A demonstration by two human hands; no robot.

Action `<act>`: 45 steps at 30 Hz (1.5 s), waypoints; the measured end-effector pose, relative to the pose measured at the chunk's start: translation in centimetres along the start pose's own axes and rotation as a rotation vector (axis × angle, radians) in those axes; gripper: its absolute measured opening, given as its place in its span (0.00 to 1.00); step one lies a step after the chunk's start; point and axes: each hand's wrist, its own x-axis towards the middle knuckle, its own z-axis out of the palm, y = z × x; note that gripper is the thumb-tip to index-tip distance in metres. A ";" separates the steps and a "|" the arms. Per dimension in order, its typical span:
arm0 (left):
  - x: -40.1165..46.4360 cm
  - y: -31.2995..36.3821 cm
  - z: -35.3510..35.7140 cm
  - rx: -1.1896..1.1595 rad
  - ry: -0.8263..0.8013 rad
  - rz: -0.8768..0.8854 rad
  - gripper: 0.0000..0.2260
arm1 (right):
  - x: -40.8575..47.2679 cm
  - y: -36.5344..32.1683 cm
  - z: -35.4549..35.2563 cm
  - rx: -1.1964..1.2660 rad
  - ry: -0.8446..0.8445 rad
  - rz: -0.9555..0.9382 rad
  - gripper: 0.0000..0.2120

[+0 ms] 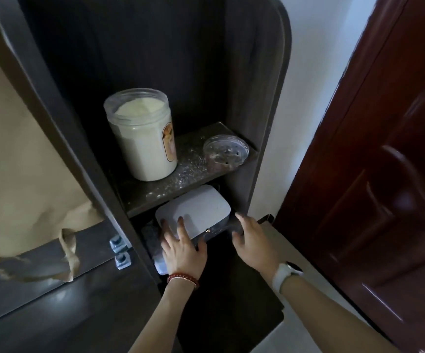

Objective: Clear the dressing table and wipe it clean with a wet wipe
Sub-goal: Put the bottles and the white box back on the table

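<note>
Grey and smooth-lidded, a box (193, 212) is sitting in the lower compartment of the dark shelf unit (262, 118), just under the dusty shelf (181, 179) that is carrying a big jar (141, 135) of pale powder and a small clear tub (226, 152). The left hand (182, 247) is resting on the box lid with its fingers spread flat and the thumb reaching toward the front edge, not yet curling round it. The right hand (253, 240) is hovering open just beside the box's right end, fingers loosely bent and holding nothing.

This looks like the clearing step: the box is about to be drawn out of its slot. A wet wipe is not showing anywhere, so wiping seems some way off. The next move is probably calling for both hands to close on the box's ends and slide it straight forward, keeping it low so the lid is not catching the shelf above.
</note>
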 end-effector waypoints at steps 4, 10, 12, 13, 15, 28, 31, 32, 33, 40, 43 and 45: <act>1.7 0.2 1.0 -0.001 0.001 -0.116 0.37 | 5.0 -0.4 1.9 0.039 -0.056 0.041 0.29; 3.0 0.0 1.5 0.021 -0.009 -0.172 0.38 | 7.6 -0.1 3.6 0.134 -0.136 0.196 0.34; 3.1 0.3 1.6 0.006 0.020 -0.192 0.38 | 7.7 0.1 3.7 0.188 -0.109 0.203 0.32; 3.1 0.4 1.6 -0.005 0.029 -0.206 0.38 | 7.6 0.2 3.6 0.207 -0.107 0.199 0.31; 3.0 0.8 1.6 -0.027 0.042 -0.227 0.38 | 7.4 0.3 3.3 0.234 -0.091 0.165 0.28; -4.2 2.4 4.1 -0.263 0.317 -0.004 0.35 | 0.7 3.6 -1.6 0.423 0.014 -0.032 0.26; -7.1 2.6 4.4 -0.203 0.331 0.002 0.32 | -2.2 5.7 -1.4 0.515 -0.013 0.004 0.25; -8.4 2.4 4.5 -0.184 0.339 -0.005 0.30 | -3.4 6.3 -1.1 0.548 -0.048 0.018 0.25; -9.8 2.1 4.5 -0.171 0.342 -0.024 0.28 | -4.6 6.8 -0.7 0.584 -0.091 0.031 0.24; -18.8 -4.1 2.5 -0.139 0.439 -0.245 0.19 | -11.7 5.9 3.7 0.633 -0.518 0.084 0.32; -21.4 -7.9 1.0 -0.148 0.505 -0.296 0.19 | -13.8 3.3 6.2 0.553 -0.623 0.047 0.27; -22.7 -11.0 -0.3 -0.176 0.534 -0.334 0.18 | -15.0 0.9 8.0 0.515 -0.661 0.042 0.25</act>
